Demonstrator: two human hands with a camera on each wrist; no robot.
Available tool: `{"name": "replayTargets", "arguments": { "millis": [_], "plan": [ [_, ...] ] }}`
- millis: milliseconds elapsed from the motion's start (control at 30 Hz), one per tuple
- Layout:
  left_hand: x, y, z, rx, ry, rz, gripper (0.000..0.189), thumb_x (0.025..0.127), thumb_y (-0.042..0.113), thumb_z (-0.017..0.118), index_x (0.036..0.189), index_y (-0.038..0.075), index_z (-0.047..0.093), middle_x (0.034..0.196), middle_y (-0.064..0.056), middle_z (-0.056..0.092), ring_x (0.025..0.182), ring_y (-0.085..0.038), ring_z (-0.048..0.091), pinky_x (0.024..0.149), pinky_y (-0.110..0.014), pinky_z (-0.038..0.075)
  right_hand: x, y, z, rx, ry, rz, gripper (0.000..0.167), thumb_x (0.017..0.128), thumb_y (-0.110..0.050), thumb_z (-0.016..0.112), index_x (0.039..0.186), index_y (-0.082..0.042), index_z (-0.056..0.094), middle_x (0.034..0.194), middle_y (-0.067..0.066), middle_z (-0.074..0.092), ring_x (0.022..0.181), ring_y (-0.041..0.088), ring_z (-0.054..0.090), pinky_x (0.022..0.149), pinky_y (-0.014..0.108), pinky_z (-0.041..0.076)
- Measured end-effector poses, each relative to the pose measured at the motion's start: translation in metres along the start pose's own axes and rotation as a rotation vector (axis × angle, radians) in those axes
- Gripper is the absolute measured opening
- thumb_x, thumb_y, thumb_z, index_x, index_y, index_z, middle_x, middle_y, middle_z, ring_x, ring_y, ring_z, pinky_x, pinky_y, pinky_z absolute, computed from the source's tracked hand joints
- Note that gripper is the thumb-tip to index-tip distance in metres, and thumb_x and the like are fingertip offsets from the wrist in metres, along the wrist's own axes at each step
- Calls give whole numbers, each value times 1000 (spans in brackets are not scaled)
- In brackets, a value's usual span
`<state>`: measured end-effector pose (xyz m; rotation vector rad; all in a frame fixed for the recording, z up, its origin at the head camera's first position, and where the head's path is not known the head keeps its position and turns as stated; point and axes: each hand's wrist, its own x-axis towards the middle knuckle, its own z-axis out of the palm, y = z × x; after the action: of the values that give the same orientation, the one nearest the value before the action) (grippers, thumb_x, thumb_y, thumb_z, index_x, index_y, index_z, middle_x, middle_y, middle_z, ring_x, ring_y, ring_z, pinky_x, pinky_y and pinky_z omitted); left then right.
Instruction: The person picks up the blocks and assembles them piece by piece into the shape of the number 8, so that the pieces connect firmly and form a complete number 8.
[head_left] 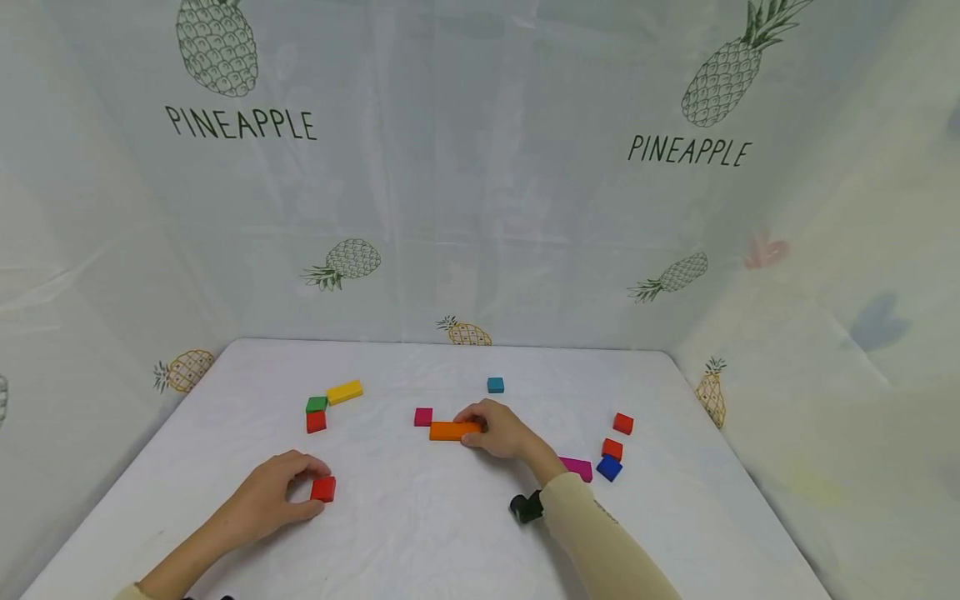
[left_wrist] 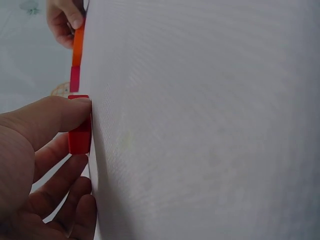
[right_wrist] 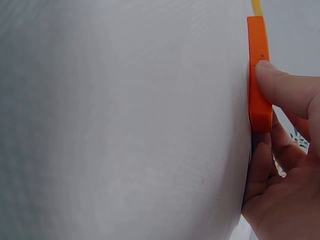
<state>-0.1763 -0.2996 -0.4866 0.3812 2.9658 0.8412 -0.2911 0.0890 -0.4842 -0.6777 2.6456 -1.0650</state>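
On the white tabletop, my left hand pinches a small red block between thumb and fingers. The left wrist view shows the thumb on one face of this red block, which is down at the cloth. Farther forward, my right hand grips the right end of a long orange block. In the right wrist view the thumb presses the side of the orange block. A magenta square block lies just off the orange block's left end; whether they touch I cannot tell.
Back left, a green block adjoins another red block and a yellow bar. A teal block lies at the back. To the right are a magenta bar, partly behind the forearm, a blue block and two red blocks.
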Motion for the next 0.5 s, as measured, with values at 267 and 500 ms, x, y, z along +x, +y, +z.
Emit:
{"name": "replayTargets", "arguments": {
  "millis": [267,500],
  "plan": [
    [1,0,0,17,-7,9,38,82,26,92,114,25,73,107,11,66,101,-12,58,88,-31,58,0,1,0,-1,2,-2,26,100,-19,76,126,-18,72,117,0,64,110,20,55,103,45,50],
    [1,1,-1,2,-21,-3,36,82,26,92,113,25,73,107,10,67,101,-13,58,87,-32,57,0,2,0,2,1,-2,26,100,-19,76,125,-19,73,118,0,64,110,20,55,103,45,50]
  ]
}}
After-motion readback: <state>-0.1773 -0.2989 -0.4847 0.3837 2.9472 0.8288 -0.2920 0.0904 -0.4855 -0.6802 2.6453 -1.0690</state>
